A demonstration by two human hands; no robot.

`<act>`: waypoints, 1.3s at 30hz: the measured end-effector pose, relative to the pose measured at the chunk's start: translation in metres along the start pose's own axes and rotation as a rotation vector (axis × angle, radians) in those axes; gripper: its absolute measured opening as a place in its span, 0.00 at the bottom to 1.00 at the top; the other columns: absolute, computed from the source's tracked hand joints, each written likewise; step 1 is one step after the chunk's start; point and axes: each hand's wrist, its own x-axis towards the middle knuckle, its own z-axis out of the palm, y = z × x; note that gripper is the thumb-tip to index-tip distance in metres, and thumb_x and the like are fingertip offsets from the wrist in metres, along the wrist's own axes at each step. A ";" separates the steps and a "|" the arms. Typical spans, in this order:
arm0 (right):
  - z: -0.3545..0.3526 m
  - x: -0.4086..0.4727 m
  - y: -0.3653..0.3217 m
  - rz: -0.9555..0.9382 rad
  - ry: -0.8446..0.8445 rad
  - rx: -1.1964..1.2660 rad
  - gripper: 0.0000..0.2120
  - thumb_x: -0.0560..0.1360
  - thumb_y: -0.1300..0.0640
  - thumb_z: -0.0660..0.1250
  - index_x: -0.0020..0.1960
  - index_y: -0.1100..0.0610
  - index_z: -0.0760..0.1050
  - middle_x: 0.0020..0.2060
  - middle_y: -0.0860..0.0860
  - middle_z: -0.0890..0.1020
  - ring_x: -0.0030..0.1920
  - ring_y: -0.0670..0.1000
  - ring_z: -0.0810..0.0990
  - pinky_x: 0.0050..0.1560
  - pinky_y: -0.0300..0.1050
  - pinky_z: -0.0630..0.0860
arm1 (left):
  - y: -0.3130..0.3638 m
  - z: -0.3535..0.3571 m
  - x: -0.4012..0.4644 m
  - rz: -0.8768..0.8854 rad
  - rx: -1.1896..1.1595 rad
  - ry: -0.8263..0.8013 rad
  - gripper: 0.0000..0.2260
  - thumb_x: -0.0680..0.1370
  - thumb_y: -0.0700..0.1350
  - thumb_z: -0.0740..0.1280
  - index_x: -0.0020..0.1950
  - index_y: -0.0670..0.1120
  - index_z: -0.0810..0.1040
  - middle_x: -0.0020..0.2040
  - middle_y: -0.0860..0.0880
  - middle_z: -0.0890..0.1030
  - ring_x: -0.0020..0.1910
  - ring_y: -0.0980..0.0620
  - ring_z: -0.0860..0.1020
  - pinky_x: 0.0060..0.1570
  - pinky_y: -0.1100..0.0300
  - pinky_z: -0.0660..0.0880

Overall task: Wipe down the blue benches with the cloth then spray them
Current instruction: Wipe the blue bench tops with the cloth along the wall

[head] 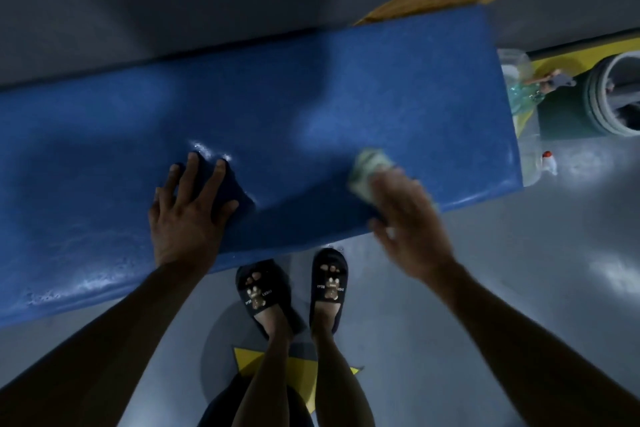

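Arms bare to beyond the elbow, no sleeves visible; feet in dark slide sandals [294, 291] bearing a bear graphic and white lettering; lower legs bare

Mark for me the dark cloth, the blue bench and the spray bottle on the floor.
dark cloth [231, 191]: head view, the part showing beside the left hand's fingers.
blue bench [398, 87]: head view, bare seat top toward its right end.
spray bottle [548, 162]: head view, white head with red tip, past the bench end.
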 end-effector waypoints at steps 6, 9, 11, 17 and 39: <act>-0.021 0.024 0.055 0.753 0.183 0.114 0.33 0.83 0.41 0.45 0.81 0.59 0.49 0.81 0.55 0.51 0.81 0.58 0.48 0.78 0.62 0.51 | 0.004 -0.001 0.000 -0.018 -0.013 0.019 0.28 0.80 0.56 0.63 0.79 0.60 0.59 0.81 0.50 0.55 0.79 0.41 0.52 0.70 0.35 0.60; -0.004 0.026 -0.020 0.608 0.182 0.058 0.33 0.83 0.43 0.51 0.80 0.61 0.52 0.80 0.58 0.54 0.80 0.63 0.51 0.77 0.63 0.51 | 0.004 0.000 0.000 -0.017 -0.014 0.033 0.28 0.80 0.56 0.64 0.78 0.59 0.60 0.81 0.49 0.56 0.79 0.41 0.53 0.71 0.35 0.60; 0.005 0.009 -0.064 0.274 0.073 0.073 0.32 0.83 0.44 0.54 0.81 0.60 0.52 0.80 0.57 0.53 0.80 0.61 0.49 0.79 0.61 0.48 | 0.005 -0.002 0.002 -0.024 -0.004 0.029 0.28 0.79 0.55 0.65 0.78 0.58 0.61 0.81 0.49 0.56 0.79 0.40 0.54 0.72 0.36 0.61; -0.008 0.008 0.041 -0.058 0.038 -0.016 0.29 0.79 0.60 0.56 0.80 0.55 0.57 0.78 0.55 0.61 0.77 0.59 0.61 0.76 0.59 0.59 | 0.006 -0.003 0.005 -0.023 0.009 0.025 0.29 0.78 0.53 0.69 0.77 0.55 0.64 0.80 0.47 0.59 0.77 0.38 0.56 0.71 0.37 0.63; -0.039 0.018 0.112 0.213 0.086 0.050 0.25 0.82 0.51 0.55 0.77 0.59 0.62 0.79 0.59 0.58 0.79 0.60 0.57 0.76 0.63 0.57 | 0.002 0.002 0.006 -0.012 -0.011 0.050 0.29 0.78 0.53 0.69 0.77 0.55 0.65 0.80 0.47 0.59 0.77 0.39 0.57 0.71 0.39 0.63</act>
